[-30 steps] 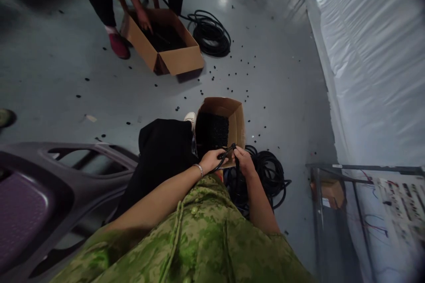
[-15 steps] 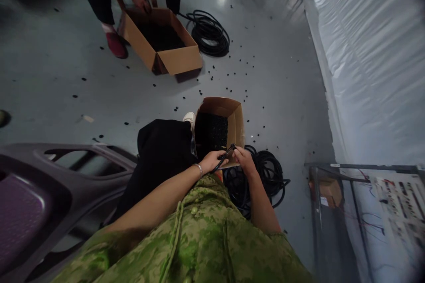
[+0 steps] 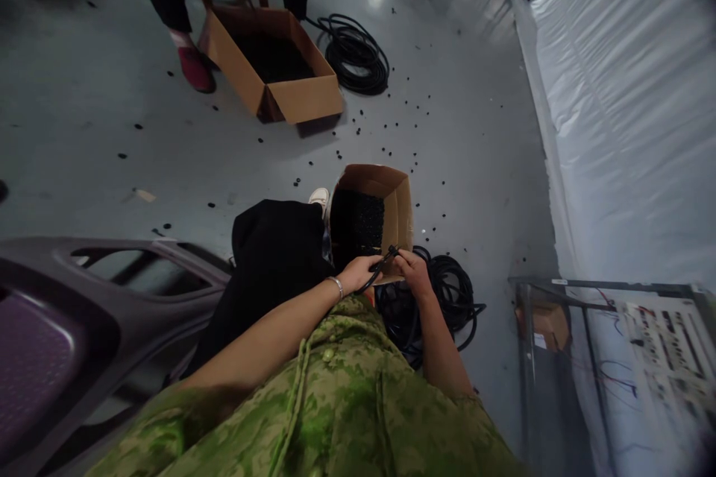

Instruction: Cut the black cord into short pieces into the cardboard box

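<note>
Both hands meet over the near edge of a cardboard box [image 3: 398, 201] that holds many small black pieces [image 3: 366, 220]. My left hand [image 3: 359, 273], with a bracelet at the wrist, is closed round a dark, thin item that looks like a tool or a piece of black hose; which of the two cannot be told. My right hand [image 3: 412, 268] is pinched at the upper end of that dark item, its fingertips small and partly hidden. Beneath and beside my right forearm lies a coil of black hose [image 3: 456, 291] on the floor.
Another person sits at the upper left behind a larger cardboard box [image 3: 305, 100] of black pieces, beside a second hose coil [image 3: 358, 56]. Small black pieces dot the floor. A purple-grey chair [image 3: 39, 365] stands left, a metal-framed rack [image 3: 596, 287] right.
My hands stay almost in place, with the dark item between them slightly shifted. The other person's hand has moved up a little from the far box. The view has shifted slightly.
</note>
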Action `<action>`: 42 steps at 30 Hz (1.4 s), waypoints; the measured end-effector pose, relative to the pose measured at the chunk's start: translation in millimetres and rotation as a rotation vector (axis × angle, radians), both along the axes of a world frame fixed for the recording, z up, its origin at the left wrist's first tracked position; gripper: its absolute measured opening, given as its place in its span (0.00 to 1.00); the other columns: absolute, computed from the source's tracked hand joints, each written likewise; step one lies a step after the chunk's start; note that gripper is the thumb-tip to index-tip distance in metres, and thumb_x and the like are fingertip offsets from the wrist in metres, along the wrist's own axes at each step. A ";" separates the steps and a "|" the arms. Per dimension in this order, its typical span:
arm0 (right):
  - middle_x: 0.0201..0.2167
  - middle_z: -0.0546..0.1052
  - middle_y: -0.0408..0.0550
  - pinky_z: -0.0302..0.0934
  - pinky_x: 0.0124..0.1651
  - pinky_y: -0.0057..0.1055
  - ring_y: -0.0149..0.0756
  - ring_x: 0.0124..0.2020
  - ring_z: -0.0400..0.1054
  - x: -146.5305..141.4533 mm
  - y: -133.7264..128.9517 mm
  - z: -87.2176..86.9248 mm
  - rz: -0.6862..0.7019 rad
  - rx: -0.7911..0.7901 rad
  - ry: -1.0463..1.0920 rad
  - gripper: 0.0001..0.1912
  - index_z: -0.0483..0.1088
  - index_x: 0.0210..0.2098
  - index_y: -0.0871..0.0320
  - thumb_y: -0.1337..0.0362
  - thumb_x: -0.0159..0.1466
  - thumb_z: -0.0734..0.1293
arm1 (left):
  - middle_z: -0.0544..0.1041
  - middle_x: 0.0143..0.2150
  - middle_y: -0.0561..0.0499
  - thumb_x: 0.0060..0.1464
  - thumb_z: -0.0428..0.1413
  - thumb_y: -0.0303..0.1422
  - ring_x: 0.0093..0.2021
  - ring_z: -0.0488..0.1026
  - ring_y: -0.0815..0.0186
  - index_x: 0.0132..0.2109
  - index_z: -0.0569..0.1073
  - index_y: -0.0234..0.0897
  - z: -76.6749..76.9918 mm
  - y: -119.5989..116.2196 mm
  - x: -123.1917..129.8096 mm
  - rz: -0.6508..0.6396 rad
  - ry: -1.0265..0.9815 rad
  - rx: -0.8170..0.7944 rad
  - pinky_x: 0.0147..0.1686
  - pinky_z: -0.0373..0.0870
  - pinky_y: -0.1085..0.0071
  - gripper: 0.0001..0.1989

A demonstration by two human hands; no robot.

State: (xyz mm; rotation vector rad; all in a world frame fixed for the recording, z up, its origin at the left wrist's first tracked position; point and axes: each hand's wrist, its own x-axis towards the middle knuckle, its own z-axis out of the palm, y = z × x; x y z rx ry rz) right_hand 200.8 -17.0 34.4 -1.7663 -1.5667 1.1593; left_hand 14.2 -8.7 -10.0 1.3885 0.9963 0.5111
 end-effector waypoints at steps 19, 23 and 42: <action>0.41 0.80 0.53 0.64 0.47 0.30 0.39 0.44 0.73 2.6 5.3 -18.4 0.332 0.219 -0.566 0.17 0.76 0.49 0.59 0.63 0.71 0.58 | 0.80 0.33 0.44 0.57 0.51 0.32 0.32 0.76 0.63 0.42 0.77 0.31 3.6 -5.3 -2.8 -0.075 0.246 0.218 0.34 0.64 0.72 0.13; 0.42 0.80 0.53 0.64 0.49 0.30 0.38 0.45 0.73 0.2 10.1 -22.0 0.357 0.219 -0.609 0.18 0.76 0.49 0.58 0.62 0.72 0.56 | 0.80 0.32 0.45 0.60 0.50 0.32 0.32 0.76 0.63 0.41 0.77 0.31 -0.7 -5.2 -0.4 -0.069 0.293 0.232 0.34 0.66 0.72 0.12; 0.45 0.80 0.52 0.61 0.48 0.27 0.37 0.48 0.73 -16.5 23.4 -17.2 0.514 0.050 -0.701 0.17 0.75 0.50 0.56 0.61 0.74 0.57 | 0.77 0.25 0.48 0.60 0.50 0.33 0.25 0.73 0.66 0.39 0.76 0.31 -0.1 -1.0 -0.3 -0.057 0.353 0.073 0.29 0.64 0.73 0.12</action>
